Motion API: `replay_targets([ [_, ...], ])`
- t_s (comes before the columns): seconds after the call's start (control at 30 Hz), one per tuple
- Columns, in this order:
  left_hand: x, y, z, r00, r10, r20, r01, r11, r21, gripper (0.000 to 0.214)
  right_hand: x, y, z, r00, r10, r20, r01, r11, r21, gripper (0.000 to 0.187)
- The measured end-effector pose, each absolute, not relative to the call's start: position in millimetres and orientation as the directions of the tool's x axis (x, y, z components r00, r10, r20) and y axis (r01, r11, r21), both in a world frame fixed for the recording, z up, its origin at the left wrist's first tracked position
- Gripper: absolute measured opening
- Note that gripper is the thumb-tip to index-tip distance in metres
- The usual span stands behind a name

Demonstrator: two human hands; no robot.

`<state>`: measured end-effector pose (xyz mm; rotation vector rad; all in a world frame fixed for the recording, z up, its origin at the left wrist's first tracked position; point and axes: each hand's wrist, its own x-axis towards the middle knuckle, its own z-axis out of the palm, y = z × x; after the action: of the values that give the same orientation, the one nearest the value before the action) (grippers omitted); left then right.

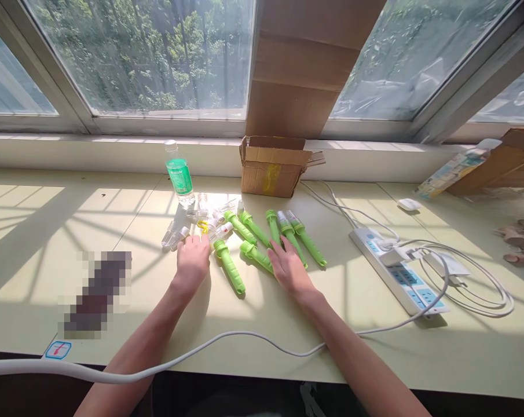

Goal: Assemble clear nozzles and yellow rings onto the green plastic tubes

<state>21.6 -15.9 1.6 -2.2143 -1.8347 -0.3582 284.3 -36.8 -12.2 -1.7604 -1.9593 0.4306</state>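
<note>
My left hand reaches into a pile of clear plastic caps, its fingers curled together beside a small yellow piece. What those fingertips hold, if anything, is hidden. Several green plastic handles with threaded ends lie right of the pile, one green handle between my hands. Over the right part of this group rests my right hand, its fingers apart and touching the handles. Two handles there carry clear caps, one of them a capped handle at the far right.
A green-labelled water bottle and an open cardboard box stand near the window ledge. On the right lie a power strip and coiled white cables. A white cable crosses in front, over my left forearm.
</note>
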Motion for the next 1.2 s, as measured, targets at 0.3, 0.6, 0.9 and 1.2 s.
replay_targets([
  [0.3,11.6,-11.6,-5.6,0.174,0.961,0.217,0.984,-0.162,-0.073,0.036,286.0,-34.7,-14.8,-0.061,0.994,0.088,0.867,0.096,-0.489,0.054],
  [0.6,9.6,-10.8,-4.1,0.161,0.971,0.175,0.987,-0.154,-0.052,0.042,284.8,-35.6,-11.7,-0.055,0.997,0.062,0.875,0.078,-0.478,0.054],
  [0.9,9.3,-13.6,-4.0,0.189,0.929,0.318,0.982,-0.187,-0.039,0.037,285.0,-35.1,-11.3,-0.034,0.995,0.096,0.88,0.075,-0.47,0.054],
  [1.2,22.8,-15.9,16.1,0.253,0.89,0.379,0.967,-0.242,-0.079,0.025,286.4,-32.5,-19.9,-0.011,0.989,0.146,0.875,0.08,-0.477,0.049],
])
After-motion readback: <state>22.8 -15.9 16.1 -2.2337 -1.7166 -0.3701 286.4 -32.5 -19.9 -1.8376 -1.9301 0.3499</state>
